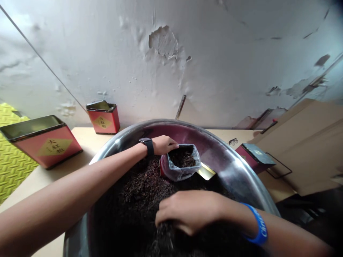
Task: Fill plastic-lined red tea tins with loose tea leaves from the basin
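Note:
A wide metal basin [242,162] holds a heap of dark, twisted loose tea leaves [146,184]. In it stands a red tin with a clear plastic bag [180,174] folded over its mouth, dark leaves filling much of the inside. My left hand [163,144], a black watch on its wrist, grips the far left edge of the bag-lined tin. Nearer to me, my right hand [189,210] is curled downward round a clump of leaves, some blurred below the fingers. A gold-coloured metal piece [206,171] lies beside the tin on the right.
Two open red tins stand on the table at left, a large one [53,146] and a smaller one [104,119]. Right of the basin are another red tin [254,157] and a cardboard box [308,142]. A peeling wall [128,64] rises behind the table.

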`<state>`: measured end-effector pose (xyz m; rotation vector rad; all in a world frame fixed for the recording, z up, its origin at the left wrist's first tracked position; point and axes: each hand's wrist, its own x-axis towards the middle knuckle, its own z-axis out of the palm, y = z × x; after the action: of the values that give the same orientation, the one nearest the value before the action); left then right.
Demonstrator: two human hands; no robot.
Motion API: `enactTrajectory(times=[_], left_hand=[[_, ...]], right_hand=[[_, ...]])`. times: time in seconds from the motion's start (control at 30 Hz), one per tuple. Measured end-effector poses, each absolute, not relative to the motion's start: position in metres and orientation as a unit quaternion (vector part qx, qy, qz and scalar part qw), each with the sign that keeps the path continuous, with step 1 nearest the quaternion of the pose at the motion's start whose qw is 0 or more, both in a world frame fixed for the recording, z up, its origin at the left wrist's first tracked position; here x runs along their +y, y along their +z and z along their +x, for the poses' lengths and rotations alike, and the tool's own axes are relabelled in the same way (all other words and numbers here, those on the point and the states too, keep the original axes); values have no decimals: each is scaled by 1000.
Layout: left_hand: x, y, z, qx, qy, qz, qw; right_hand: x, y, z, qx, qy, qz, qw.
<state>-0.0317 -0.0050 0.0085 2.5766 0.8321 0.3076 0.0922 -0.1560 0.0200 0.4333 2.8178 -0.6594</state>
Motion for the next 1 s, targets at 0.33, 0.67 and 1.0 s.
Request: enactTrajectory(times=[0.33,0.67,1.0], left_hand=[[-5,8,-31,274,121,933,200],[-3,7,-31,293,114,928,199],[-2,6,-32,299,118,927,194]], right_hand=[[-101,25,139,897,-5,429,-107],[-106,22,142,894,7,437,-97],[-123,28,126,893,-42,407,-190]])
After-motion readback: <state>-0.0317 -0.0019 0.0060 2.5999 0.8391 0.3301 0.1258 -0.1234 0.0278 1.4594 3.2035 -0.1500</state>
